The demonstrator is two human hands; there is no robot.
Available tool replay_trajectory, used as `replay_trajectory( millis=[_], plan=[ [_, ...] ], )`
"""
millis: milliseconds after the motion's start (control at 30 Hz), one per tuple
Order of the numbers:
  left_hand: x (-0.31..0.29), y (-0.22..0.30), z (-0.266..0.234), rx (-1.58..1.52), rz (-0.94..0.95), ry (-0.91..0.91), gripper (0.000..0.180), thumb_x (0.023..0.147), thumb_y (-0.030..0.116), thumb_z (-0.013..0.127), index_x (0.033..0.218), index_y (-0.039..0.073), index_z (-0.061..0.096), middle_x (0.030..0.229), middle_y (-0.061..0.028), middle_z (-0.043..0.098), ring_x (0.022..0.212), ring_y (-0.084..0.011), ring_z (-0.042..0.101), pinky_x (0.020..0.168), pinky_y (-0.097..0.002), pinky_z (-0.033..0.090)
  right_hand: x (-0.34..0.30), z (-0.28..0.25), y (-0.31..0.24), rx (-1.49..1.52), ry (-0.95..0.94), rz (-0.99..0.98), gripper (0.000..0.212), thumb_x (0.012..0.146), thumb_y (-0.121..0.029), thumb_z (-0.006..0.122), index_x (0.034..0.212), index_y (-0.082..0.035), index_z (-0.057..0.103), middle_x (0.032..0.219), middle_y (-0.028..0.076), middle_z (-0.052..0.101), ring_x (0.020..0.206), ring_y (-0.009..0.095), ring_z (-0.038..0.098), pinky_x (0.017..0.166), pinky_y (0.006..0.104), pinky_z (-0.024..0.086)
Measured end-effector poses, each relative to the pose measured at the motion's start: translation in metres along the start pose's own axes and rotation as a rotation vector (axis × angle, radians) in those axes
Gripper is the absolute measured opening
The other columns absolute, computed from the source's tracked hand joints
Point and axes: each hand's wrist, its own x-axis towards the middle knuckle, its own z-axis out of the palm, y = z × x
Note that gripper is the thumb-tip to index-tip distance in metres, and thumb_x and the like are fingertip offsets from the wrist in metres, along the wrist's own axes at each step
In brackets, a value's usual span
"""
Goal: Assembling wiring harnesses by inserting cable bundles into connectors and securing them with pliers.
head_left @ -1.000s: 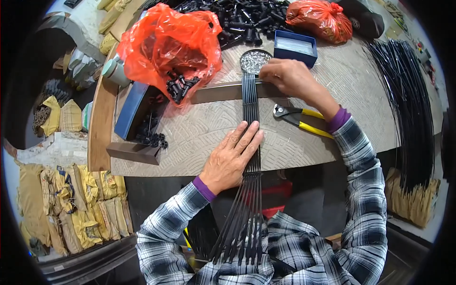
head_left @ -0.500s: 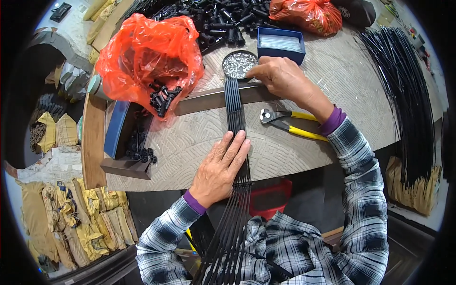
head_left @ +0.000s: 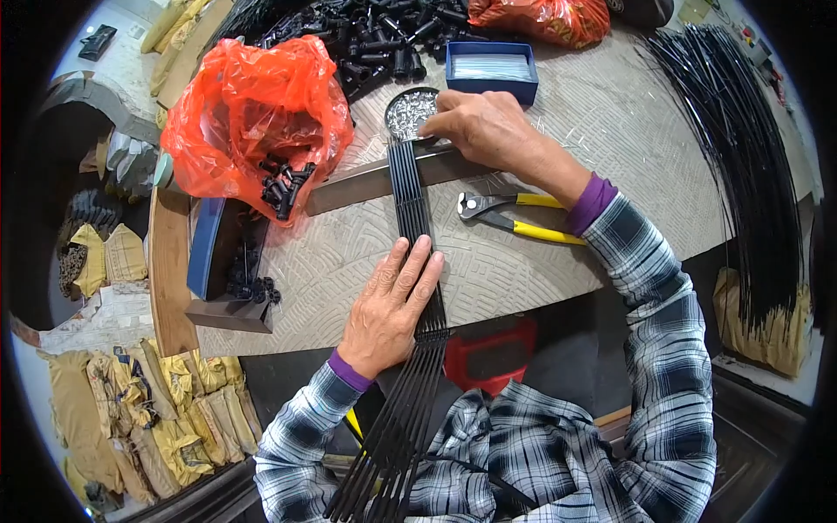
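Note:
My left hand (head_left: 382, 312) lies flat with fingers stretched over a row of thin black rods (head_left: 404, 179). The rods run side by side across a raised metal bar (head_left: 353, 188), and their near ends fan out past the table's front edge toward my lap. Their far ends reach the rim of a round tin (head_left: 410, 112) filled with small silvery pieces. My right hand (head_left: 488, 131) is at the tin's right edge, thumb and fingers pinched together; whatever is between the fingertips is too small to make out. End-cutting pliers (head_left: 514, 216) with yellow handles lie below my right wrist.
An open red plastic bag (head_left: 253, 122) holding black parts stands left of the tin. Behind are a heap of black tubular parts (head_left: 375, 39), a blue box (head_left: 493, 74) of thin pale strips and another red bag (head_left: 540, 19). Long black rods (head_left: 741, 157) hang over the right edge.
The view has shifted a little, moving the tabletop leftward in the picture. The rods' near ends have swung left. My left hand stays flat on them, and my right stays pinched by the tin.

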Motion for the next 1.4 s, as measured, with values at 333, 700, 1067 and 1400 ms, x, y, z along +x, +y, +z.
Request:
replay_trajectory(
  millis=[333, 700, 1067, 1400],
  plan=[
    [-0.002, -0.001, -0.002, 0.04, -0.006, -0.008, 0.067, 0.067, 0.007, 0.058, 0.131, 0.009, 0.039, 0.14, -0.012, 0.031, 0.129, -0.0323, 0.03, 0.102, -0.0421, 0.031, 0.006, 0.007, 0.006, 0.087, 0.123, -0.112, 0.019, 0.078, -0.015, 0.06, 0.097, -0.013, 0.06, 0.085, 0.006, 0.061, 0.07, 0.028, 0.061, 0.058, 0.0382, 0.047],
    [-0.003, -0.002, -0.005, 0.015, -0.005, -0.022, 0.078, 0.063, 0.016, 0.064, 0.134, 0.009, 0.034, 0.142, -0.0113, 0.025, 0.131, -0.0311, 0.025, 0.104, -0.0431, 0.028, 0.005, -0.008, -0.001, -0.078, -0.071, -0.015, 0.014, 0.078, -0.01, 0.056, 0.091, -0.011, 0.063, 0.084, 0.005, 0.06, 0.074, 0.026, 0.06, 0.062, 0.0345, 0.047],
    [-0.006, -0.001, -0.006, -0.102, -0.019, 0.028, 0.081, 0.063, 0.026, 0.066, 0.135, 0.009, 0.032, 0.143, -0.0109, 0.025, 0.131, -0.0296, 0.026, 0.104, -0.0427, 0.027, 0.018, -0.041, 0.051, -0.252, 0.111, 0.211, 0.012, 0.078, -0.016, 0.059, 0.088, -0.01, 0.062, 0.083, 0.007, 0.06, 0.076, 0.023, 0.06, 0.064, 0.0337, 0.046],
    [-0.02, 0.012, -0.007, -0.187, 0.019, 0.043, 0.088, 0.067, 0.058, 0.062, 0.13, 0.002, 0.037, 0.138, -0.0131, 0.033, 0.129, -0.0325, 0.029, 0.102, -0.0427, 0.03, 0.039, -0.05, 0.094, -0.244, -0.329, 0.268, 0.014, 0.073, -0.019, 0.061, 0.082, -0.009, 0.063, 0.08, 0.009, 0.058, 0.076, 0.025, 0.06, 0.063, 0.0355, 0.045]
  ],
)
